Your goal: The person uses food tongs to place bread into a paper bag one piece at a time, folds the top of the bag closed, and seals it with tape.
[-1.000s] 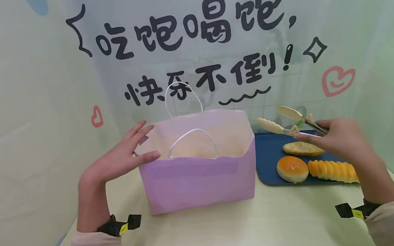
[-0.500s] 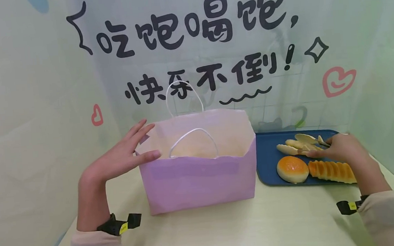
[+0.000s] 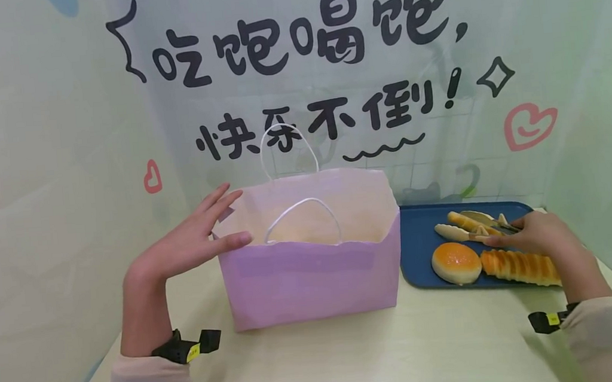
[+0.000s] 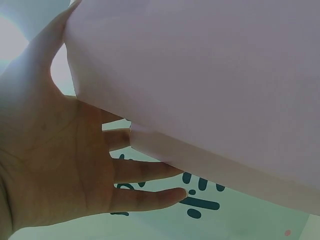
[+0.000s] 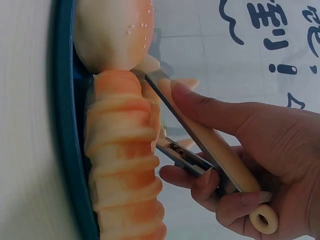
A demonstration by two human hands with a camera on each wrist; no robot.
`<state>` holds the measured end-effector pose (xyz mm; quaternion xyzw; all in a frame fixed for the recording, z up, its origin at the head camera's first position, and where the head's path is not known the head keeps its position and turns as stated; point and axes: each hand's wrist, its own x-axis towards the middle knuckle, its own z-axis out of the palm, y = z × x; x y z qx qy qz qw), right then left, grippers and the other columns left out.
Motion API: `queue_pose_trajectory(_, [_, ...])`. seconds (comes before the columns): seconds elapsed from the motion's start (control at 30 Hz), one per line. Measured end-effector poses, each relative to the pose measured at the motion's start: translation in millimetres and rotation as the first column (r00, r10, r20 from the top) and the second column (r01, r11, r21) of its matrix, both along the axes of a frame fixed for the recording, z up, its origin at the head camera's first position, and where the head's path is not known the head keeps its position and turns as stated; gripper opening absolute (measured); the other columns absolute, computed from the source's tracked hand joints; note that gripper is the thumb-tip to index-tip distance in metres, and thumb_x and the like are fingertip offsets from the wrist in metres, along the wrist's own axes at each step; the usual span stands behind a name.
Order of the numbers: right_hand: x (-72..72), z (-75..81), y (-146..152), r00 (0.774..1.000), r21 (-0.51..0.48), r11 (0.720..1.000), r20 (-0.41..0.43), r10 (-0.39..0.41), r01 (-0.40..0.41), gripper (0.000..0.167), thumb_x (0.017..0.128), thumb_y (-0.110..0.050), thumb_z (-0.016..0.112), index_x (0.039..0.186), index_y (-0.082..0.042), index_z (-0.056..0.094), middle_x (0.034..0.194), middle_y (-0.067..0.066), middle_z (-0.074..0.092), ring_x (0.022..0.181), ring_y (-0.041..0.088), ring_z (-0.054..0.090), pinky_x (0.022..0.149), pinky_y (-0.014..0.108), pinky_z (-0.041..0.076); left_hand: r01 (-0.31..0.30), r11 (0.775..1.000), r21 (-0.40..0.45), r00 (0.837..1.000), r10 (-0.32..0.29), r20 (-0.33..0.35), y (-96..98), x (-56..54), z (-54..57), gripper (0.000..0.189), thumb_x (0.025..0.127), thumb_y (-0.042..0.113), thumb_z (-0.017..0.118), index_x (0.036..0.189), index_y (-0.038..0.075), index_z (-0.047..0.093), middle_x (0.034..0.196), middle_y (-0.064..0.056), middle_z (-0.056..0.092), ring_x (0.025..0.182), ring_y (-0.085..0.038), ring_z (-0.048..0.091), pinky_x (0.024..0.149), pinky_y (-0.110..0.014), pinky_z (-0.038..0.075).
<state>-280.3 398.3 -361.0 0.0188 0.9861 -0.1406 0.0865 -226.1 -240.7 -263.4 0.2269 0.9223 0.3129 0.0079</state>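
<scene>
A lilac paper bag [image 3: 313, 280] with white handles stands open-topped in the middle of the table. My left hand [image 3: 183, 242] rests at its left top corner, thumb by the front rim and fingers extended along the left side. In the left wrist view the fingers [image 4: 150, 172] are straight beside the bag's wall [image 4: 200, 75]. My right hand [image 3: 544, 235] grips tongs [image 5: 210, 145] with cream tips and handles. Their tips straddle a long flat bread [image 3: 462, 220] at the back of the blue tray; whether they pinch it firmly is hard to tell.
A round glazed bun [image 3: 456, 262] and a ridged roll [image 3: 522, 267] lie along the front of the blue tray [image 3: 416, 254], right beside the bag. A printed curtain [image 3: 297, 84] hangs behind the table [image 3: 351, 355].
My right hand has lowered the tongs from above the tray to the long flat bread, which now lies tilted between their tips. My left hand stays at the bag.
</scene>
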Motion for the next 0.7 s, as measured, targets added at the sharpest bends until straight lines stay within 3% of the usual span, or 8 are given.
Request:
queue_pose_trajectory(0.1, [0.1,0.9,2.1,1.0,-0.008,1.0,0.009,-0.004,0.004,0.117,0.089,-0.079,0.064,0.142,0.024,0.046,0.138,0.049,0.047,0.108,0.059,0.057,0.082,0.059,0.056,-0.001,1.0,-0.001,1.0,0.001,0.002,-0.7,0.1,0.1,0.09,0.1,0.058,0.065,0.171,0.024,0.021,0.178,-0.002,-0.001,0.154,-0.031,0.037,0.118,-0.064,0.034])
queue_pose_trajectory(0.4, [3.1,4.6,3.3,1.0,-0.012,1.0,-0.016,-0.019,0.019,0.109,0.091,-0.077,0.064,0.14,0.019,0.052,0.129,0.046,0.056,0.09,0.042,0.062,0.064,0.04,0.055,-0.006,1.0,0.006,1.0,0.006,0.009,-1.4,0.3,0.6,0.09,0.1,0.058,0.065,0.171,0.026,0.021,0.177,0.0,-0.002,0.155,-0.03,0.036,0.119,-0.063,0.034])
queue_pose_trajectory(0.57, [4.7,5.0,3.6,0.999,-0.002,1.0,-0.041,-0.025,0.025,0.102,0.092,-0.075,0.065,0.136,0.016,0.059,0.123,0.044,0.06,0.083,0.038,0.063,0.061,0.039,0.053,-0.005,1.0,0.01,1.0,0.004,0.014,-0.9,0.6,0.8,0.09,0.099,0.058,0.065,0.171,0.026,0.021,0.177,0.001,-0.002,0.155,-0.03,0.036,0.119,-0.064,0.034])
queue_pose_trajectory(0.7, [3.4,4.5,3.5,0.998,-0.001,1.0,-0.055,-0.029,0.029,0.101,0.091,-0.076,0.064,0.136,0.013,0.061,0.126,0.045,0.059,0.088,0.044,0.065,0.063,0.042,0.055,-0.005,1.0,0.01,1.0,0.005,0.014,-0.8,1.0,0.7,0.09,0.1,0.058,0.065,0.171,0.027,0.02,0.177,0.0,-0.002,0.155,-0.03,0.036,0.119,-0.064,0.033])
